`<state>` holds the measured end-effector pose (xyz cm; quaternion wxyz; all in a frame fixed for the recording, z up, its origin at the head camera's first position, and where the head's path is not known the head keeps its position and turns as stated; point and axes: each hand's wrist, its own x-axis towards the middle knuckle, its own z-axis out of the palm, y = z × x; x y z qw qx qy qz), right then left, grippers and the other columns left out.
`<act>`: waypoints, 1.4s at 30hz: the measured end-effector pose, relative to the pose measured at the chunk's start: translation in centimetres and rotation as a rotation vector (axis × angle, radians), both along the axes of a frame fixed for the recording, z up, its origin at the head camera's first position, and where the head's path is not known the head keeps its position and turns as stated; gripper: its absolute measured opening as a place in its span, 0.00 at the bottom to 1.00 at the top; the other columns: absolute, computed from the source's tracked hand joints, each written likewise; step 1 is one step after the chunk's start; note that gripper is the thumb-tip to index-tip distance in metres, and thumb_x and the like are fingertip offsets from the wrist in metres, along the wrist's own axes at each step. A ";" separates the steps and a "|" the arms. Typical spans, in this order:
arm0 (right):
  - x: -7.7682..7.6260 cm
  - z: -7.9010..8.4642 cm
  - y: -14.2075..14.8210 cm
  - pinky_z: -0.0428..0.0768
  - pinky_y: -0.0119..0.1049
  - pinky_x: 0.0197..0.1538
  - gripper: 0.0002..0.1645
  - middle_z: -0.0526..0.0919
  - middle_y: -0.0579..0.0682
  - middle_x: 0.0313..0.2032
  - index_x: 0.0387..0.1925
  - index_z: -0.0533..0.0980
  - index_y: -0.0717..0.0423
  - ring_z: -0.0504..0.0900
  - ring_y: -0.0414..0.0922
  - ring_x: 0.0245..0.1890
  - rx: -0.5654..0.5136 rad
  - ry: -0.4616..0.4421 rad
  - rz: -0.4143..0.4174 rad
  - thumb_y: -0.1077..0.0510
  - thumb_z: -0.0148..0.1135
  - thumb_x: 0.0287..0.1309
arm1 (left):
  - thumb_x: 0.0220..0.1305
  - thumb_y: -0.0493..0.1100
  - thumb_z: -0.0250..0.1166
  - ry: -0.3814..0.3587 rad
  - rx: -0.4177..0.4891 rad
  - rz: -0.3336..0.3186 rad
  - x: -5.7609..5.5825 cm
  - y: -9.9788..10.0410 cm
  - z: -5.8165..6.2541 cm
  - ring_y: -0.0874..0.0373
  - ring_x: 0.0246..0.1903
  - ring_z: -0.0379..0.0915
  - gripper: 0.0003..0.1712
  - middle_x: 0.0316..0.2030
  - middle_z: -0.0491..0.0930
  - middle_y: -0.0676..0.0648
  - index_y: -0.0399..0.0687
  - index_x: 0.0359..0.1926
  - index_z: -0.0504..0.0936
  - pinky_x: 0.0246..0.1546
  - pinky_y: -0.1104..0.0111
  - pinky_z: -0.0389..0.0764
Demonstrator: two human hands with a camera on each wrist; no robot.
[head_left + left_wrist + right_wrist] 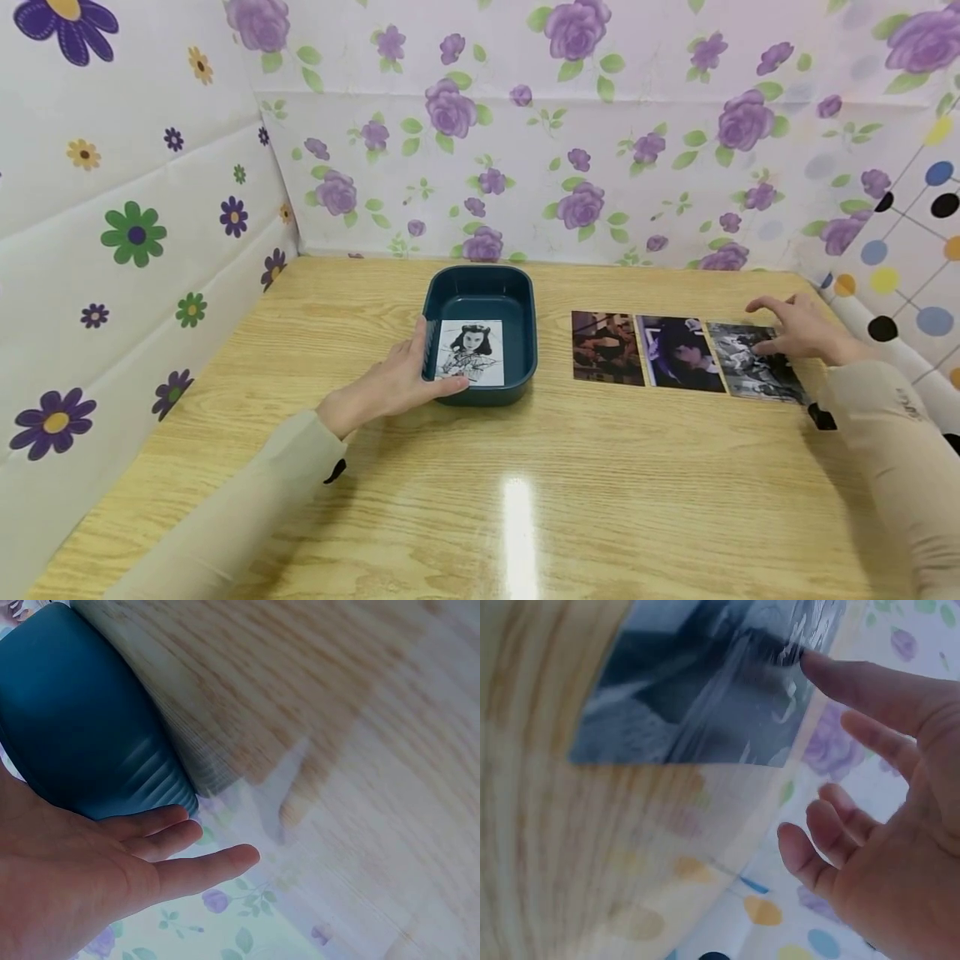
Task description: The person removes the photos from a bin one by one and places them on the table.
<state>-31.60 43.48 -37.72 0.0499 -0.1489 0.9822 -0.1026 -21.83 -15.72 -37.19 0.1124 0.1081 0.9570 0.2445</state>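
A dark teal rectangular tray (517,333) stands on the table in the head view. Inside it lies a black-and-white picture card (471,354) of a dark-haired woman. My left hand (397,375) is at the tray's left side, its straight fingers along the ribbed outer wall (150,776) and its thumb at the near rim. To the right, three picture cards lie in a row: a reddish-brown one (606,348), a purple one (681,353) and a grey one (750,362). Over the grey card is my right hand (806,329), fingers spread and loosely bent, holding nothing.
The wood-grain table (525,467) carries the tray and cards. A purple-rose sheet (480,150) hangs along the back, a daisy-print sheet (135,275) along the left. At the right, a dotted sheet (911,250) borders the table near my right arm.
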 end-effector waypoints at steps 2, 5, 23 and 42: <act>0.0 0.1 -0.3 0.67 0.57 0.41 0.41 0.70 0.74 0.40 0.61 0.62 0.64 0.64 0.65 0.44 0.021 0.014 -0.006 0.56 0.71 0.50 | 0.48 0.83 0.55 0.001 0.000 -0.002 0.0 0.0 0.2 0.38 0.74 0.44 0.74 0.76 0.43 0.36 0.53 0.73 0.17 0.68 0.41 0.57; -0.3 0.5 -1.1 0.72 0.59 0.41 0.40 0.69 0.78 0.46 0.63 0.61 0.66 0.69 0.69 0.46 -0.007 0.035 0.025 0.58 0.69 0.53 | 0.48 0.83 0.54 -0.001 -0.007 -0.004 0.0 0.0 0.4 0.38 0.74 0.45 0.74 0.75 0.44 0.36 0.53 0.73 0.17 0.67 0.40 0.57; -4.1 5.5 -18.2 0.80 0.37 0.39 0.29 0.75 0.55 0.45 0.64 0.66 0.50 0.80 0.45 0.36 -0.578 -0.121 0.162 0.50 0.60 0.65 | 0.46 0.86 0.52 -0.013 -0.028 -0.002 0.0 -0.3 0.1 0.38 0.73 0.46 0.75 0.74 0.48 0.34 0.53 0.73 0.17 0.67 0.41 0.59; -6.3 5.8 -34.4 0.78 0.45 0.53 0.38 0.77 0.63 0.52 0.63 0.68 0.58 0.79 0.51 0.46 -0.345 -0.242 0.553 0.55 0.72 0.53 | 0.45 0.86 0.52 -0.016 0.006 -0.006 0.0 -0.3 0.0 0.38 0.73 0.46 0.75 0.75 0.46 0.36 0.52 0.74 0.20 0.67 0.42 0.59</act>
